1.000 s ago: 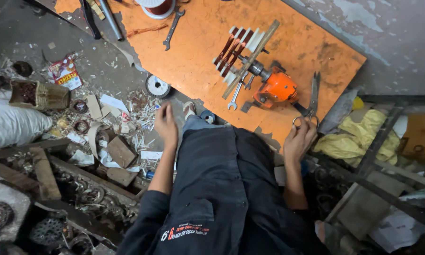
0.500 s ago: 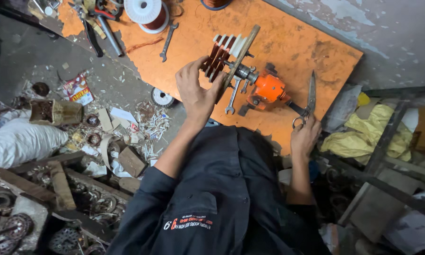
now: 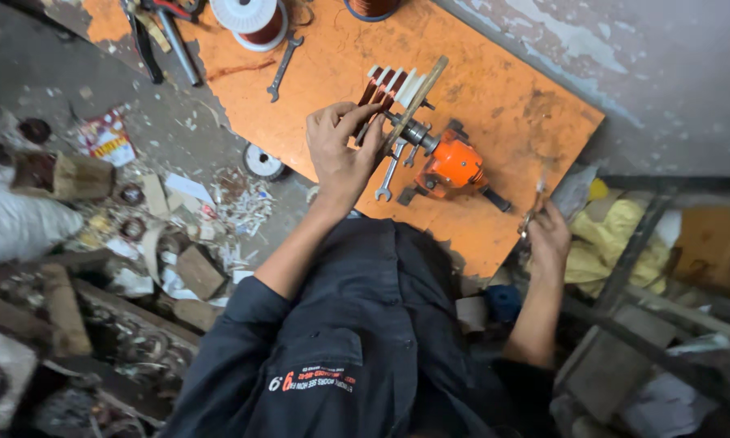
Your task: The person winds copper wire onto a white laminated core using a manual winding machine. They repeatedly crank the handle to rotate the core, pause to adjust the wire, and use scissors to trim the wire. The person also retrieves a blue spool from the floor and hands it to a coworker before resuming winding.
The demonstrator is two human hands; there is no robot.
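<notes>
An orange board (image 3: 503,105) lies on the floor in front of me. On it sits a small orange winding machine (image 3: 454,166), with a wooden slatted coil former (image 3: 401,89) on its shaft, wound with copper wire. My left hand (image 3: 340,150) grips the near side of that former, fingers curled over the slats. At the board's right edge, my right hand (image 3: 547,235) holds a pair of scissors (image 3: 531,212), which are blurred. A spanner (image 3: 387,180) lies just below the former.
A white spool of copper wire (image 3: 247,16), another spanner (image 3: 284,69) and pliers (image 3: 142,40) lie at the board's far end. A small tape roll (image 3: 261,161), wood blocks (image 3: 199,272) and scraps litter the floor on the left. Yellow cloth (image 3: 604,243) and a metal frame (image 3: 632,243) are on the right.
My left hand rose from beside my lap to the board and took hold of the coil former. My right hand stayed at the board's right edge with the scissors.
</notes>
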